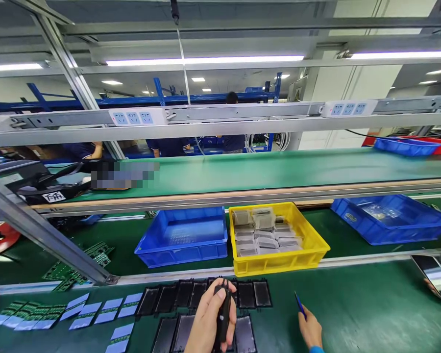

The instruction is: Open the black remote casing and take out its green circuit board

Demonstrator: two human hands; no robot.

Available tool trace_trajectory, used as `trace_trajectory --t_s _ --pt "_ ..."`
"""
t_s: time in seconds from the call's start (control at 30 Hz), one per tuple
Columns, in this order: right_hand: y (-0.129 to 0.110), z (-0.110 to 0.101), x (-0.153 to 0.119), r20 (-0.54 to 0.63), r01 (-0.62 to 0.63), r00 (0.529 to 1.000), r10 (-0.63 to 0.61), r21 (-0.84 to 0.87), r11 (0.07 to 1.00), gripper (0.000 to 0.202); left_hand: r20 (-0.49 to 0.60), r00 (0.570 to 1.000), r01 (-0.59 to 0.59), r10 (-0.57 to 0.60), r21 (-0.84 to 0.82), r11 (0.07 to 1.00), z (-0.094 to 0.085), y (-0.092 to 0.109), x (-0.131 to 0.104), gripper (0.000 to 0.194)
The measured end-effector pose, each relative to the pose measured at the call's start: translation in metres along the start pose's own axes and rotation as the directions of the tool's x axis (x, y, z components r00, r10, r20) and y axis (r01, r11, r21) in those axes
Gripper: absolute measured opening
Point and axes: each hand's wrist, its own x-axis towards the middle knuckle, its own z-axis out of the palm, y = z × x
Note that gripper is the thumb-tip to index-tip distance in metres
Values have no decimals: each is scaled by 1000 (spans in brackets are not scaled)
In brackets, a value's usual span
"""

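My left hand (206,321) is closed around a long black plastic piece (223,314), tilted up in front of the bench; its kind I cannot make out. To its right, my right hand (310,328) grips a thin blue pen-like tool (300,305), the dark tip pointing up and left. Under and around my left hand lie rows of black rectangular frames (246,294) with greyish panels inside. Left of these rest several green circuit boards with pale bluish-white sheets (113,310). The left hand hides some of the frames.
Behind the frames stand a blue bin (191,250), a yellow bin (282,264) of wrapped pieces and another blue bin (385,233). A green shelf (242,171) crosses above. Another person's hand (431,289) holds a phone (435,274) at right. A metal post (66,250) slants at left.
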Motion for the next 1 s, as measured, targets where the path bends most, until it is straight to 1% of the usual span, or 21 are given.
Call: trace_trajectory --t_s 0.1,0.17,0.23,0.3,0.33,0.37,0.4,0.43,0.5,0.53,0.57,0.6,0.67,0.73,0.8,0.87,0.93,1.0 --pt "0 9 3 -6 33 999 -33 3 999 37 9 1000 2 -2 -3 1000 2 0 0 45" --pt "-7 15 3 -27 77 997 -77 18 997 40 -5 1000 15 -14 2 1000 2 0 -1 45" --pt "-22 17 -2 -44 159 987 -157 49 986 45 -14 1000 20 -20 5 1000 2 -3 -1 45" --pt "-48 16 -16 -32 299 954 -298 113 947 53 -11 1000 19 -19 10 1000 1 -8 0 45" --pt "-65 14 -27 -14 388 920 -391 162 907 57 -7 1000 16 -16 14 1000 1 -11 2 45" --pt "-83 10 -42 4 479 870 -492 222 849 58 -3 1000 14 -14 19 1000 0 -15 4 44" --pt "-102 5 -59 14 563 808 -590 277 778 55 4 1000 10 -10 24 1000 0 -20 7 45" --pt "-121 0 -77 15 638 736 -677 320 701 47 15 1000 2 -3 31 1000 0 -25 9 47" --pt "-155 -11 -113 12 751 583 -812 374 545 28 39 999 -22 20 46 999 1 -32 12 52" --pt "-170 -15 -128 7 791 511 -860 389 473 22 42 998 -37 35 54 998 2 -35 13 55" --pt "-181 -18 -141 -8 821 450 -893 396 410 22 27 998 -52 51 64 997 3 -36 12 57" --pt "-191 -20 -151 -23 845 399 -917 398 358 22 -8 998 -65 66 75 995 4 -36 11 58" --pt "-202 -21 -163 -55 878 319 -946 392 274 24 -106 991 -75 85 93 993 6 -33 7 58" --pt "-208 -20 -167 -83 902 260 -962 375 212 26 -182 980 -67 85 101 993 5 -29 2 58" --pt "-210 -20 -169 -99 920 222 -970 350 175 26 -194 977 -69 88 101 992 1 -28 -1 58" --pt "-210 -20 -169 -101 932 206 -973 325 163 24 -194 972 -113 131 101 988 -4 -29 -3 59" --pt "-211 -20 -170 -105 935 215 -971 309 173 19 -200 963 -168 181 80 983 -8 -31 -3 61" --pt "-211 -21 -171 -113 930 253 -961 304 209 14 -185 967 -180 178 3 984 -8 -33 -4 62"
